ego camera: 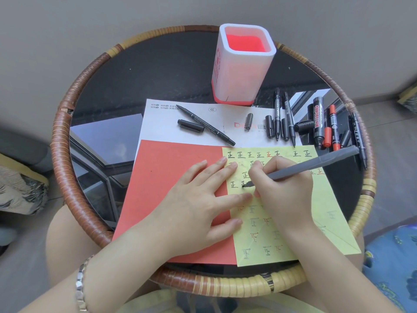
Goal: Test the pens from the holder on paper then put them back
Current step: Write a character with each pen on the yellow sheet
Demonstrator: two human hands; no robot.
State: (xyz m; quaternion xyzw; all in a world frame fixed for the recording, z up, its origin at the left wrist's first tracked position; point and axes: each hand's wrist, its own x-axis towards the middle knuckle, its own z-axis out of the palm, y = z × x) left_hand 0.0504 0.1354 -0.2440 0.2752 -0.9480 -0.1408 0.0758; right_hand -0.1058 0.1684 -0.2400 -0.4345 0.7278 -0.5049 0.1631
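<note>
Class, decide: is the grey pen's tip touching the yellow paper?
Touching. Head view: the tip of the grey pen sits on a dark stroke on the yellow paper.

Yellow paper (293,222), red sheet (171,177), grey pen (316,164).

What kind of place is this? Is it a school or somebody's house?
Probably somebody's home, not a classroom: the right hand writes with a grey pen at a small round table with a woven rim, and a patterned cushion sits beside it.
</note>
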